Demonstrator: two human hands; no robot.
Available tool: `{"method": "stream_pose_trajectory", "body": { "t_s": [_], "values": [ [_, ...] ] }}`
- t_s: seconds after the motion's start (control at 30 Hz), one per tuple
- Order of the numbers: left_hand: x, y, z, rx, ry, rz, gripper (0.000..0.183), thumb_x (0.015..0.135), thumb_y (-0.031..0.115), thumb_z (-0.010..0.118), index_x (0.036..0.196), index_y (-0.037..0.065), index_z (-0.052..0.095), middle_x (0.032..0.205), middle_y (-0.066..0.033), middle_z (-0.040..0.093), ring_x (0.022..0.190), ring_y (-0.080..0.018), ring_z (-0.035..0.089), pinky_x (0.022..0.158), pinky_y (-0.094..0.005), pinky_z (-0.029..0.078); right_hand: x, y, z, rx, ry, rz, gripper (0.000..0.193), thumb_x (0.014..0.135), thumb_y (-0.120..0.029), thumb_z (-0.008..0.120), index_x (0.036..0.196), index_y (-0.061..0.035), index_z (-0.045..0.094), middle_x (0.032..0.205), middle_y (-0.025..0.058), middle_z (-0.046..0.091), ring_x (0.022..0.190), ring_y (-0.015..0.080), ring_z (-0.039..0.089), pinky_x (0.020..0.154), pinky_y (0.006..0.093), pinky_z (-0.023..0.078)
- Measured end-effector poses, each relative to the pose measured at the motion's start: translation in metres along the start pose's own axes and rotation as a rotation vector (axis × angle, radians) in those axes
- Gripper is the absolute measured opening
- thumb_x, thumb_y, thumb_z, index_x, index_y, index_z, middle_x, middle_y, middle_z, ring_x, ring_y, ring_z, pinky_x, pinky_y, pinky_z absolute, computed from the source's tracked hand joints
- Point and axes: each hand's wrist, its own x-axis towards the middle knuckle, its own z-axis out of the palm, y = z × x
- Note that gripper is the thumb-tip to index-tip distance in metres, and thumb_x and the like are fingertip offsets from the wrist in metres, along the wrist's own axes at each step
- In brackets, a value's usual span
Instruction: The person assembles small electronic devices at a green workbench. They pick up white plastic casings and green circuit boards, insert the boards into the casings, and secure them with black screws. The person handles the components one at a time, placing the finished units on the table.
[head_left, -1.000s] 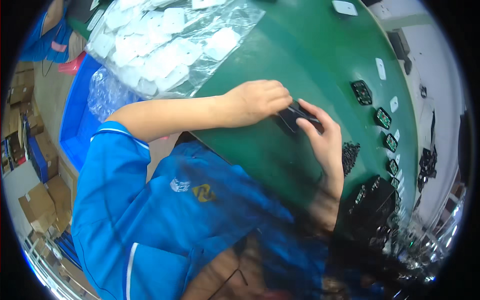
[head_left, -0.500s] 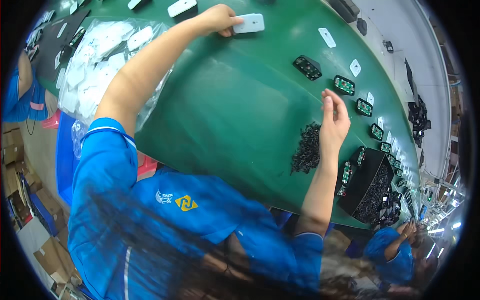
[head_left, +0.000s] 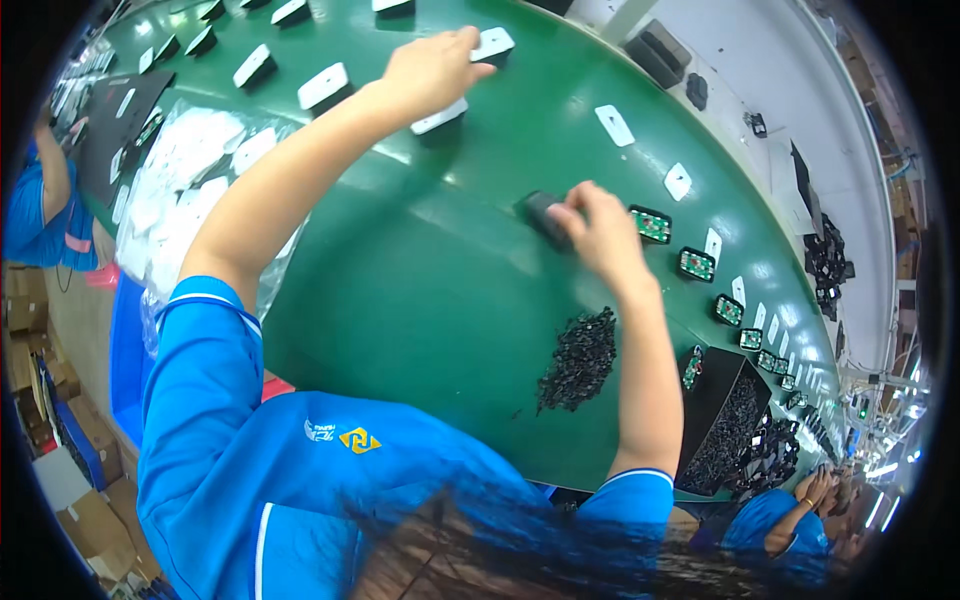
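My left hand is stretched to the far side of the table. Its thumb and fingers are round the near end of a white-topped black device. Another white-topped device lies just below that hand. In my right hand is a black casing, smeared by motion and pinched between thumb and fingers. Its inside cannot be made out. Right beside this hand lies an open casing with a green circuit board. A heap of small black parts spreads below my right hand, near the forearm.
More open casings and white covers line the right side of the green table. A black box of small parts stands lower right. Left lies a plastic bag of white pieces. Other people sit at both sides.
The view has shifted. My left hand has left one white-topped device on the table and moved to another farther right. My right hand, empty before, now grips a black casing and has drawn it nearer.
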Motion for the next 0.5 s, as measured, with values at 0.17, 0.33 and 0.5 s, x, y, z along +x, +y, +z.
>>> {"method": "stream_pose_trajectory", "body": {
  "t_s": [0.17, 0.33, 0.5],
  "values": [
    [0.054, 0.077, 0.070, 0.017, -0.075, 0.169, 0.042, 0.083, 0.040, 0.061, 0.103, 0.003, 0.057, 0.103, -0.0148, 0.058, 0.097, -0.0300, 0.060, 0.075, -0.0425, 0.052, -0.037, -0.020, 0.023, 0.014, 0.129, -0.192, 0.042, 0.076, -0.015, 0.069, 0.111, -0.0021, 0.049, 0.102, 0.0166, 0.057, 0.093, 0.0330, 0.054, 0.080, 0.0418, 0.046],
    [0.089, 0.119, 0.140, 0.097, -0.240, 0.341, 0.032, 0.085, 0.027, 0.056, 0.113, 0.012, 0.059, 0.123, -0.0089, 0.052, 0.119, -0.0274, 0.046, 0.090, -0.0418, 0.046, -0.055, -0.021, 0.013, -0.020, 0.070, -0.210, 0.047, 0.076, -0.004, 0.064, 0.120, -0.0012, 0.048, 0.116, 0.0158, 0.051, 0.105, 0.0313, 0.051, 0.089, 0.0393, 0.046],
    [0.079, 0.109, 0.158, 0.002, -0.205, 0.575, 0.035, 0.081, 0.010, 0.053, 0.115, 0.015, 0.060, 0.132, -0.0105, 0.047, 0.125, -0.0287, 0.042, 0.098, -0.0436, 0.040, -0.060, -0.017, -0.001, 0.080, -0.032, -0.190, 0.045, 0.076, 0.003, 0.059, 0.120, -0.0017, 0.050, 0.116, 0.0143, 0.051, 0.109, 0.0313, 0.049, 0.089, 0.0394, 0.047]
  ]
}}
